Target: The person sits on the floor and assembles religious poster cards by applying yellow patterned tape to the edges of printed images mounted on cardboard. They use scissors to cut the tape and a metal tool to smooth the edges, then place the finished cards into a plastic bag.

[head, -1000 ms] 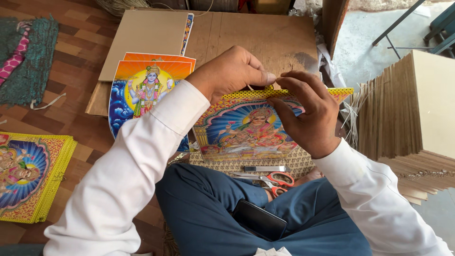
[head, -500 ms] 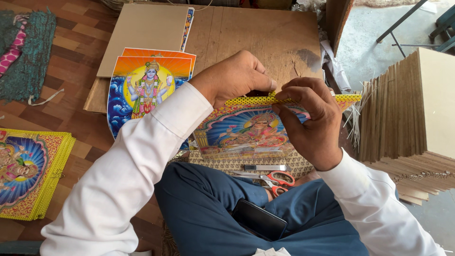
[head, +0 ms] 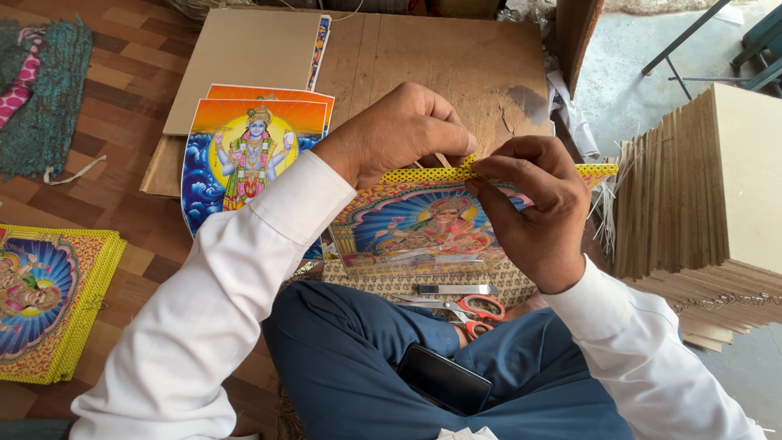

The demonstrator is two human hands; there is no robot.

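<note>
**Two hands pinch the top edge of a bordered religious picture over a person's lap**

Nearest the camera, a dark phone (head: 444, 377) rests on the person's crossed legs in blue trousers; just beyond it lie red-handled scissors (head: 471, 308) and a small metal tool (head: 453, 288) on a patterned cloth (head: 505, 281); above these, a colourful deity picture (head: 423, 228) with a yellow dotted border (head: 407, 174) is held tilted up from the lap; the left hand (head: 399, 134), fingers curled together, pinches the border's top edge near its middle; the right hand (head: 533, 208) pinches the same edge just beside it, thumb and fingers closed on the strip, the two hands almost touching; to the left, a stack of similar bordered pictures (head: 49, 301) lies on the wooden floor; farther out, deity prints (head: 252, 155) rest on a cardboard sheet (head: 236, 57); to the right stands a row of brown boards (head: 692, 187).
</note>
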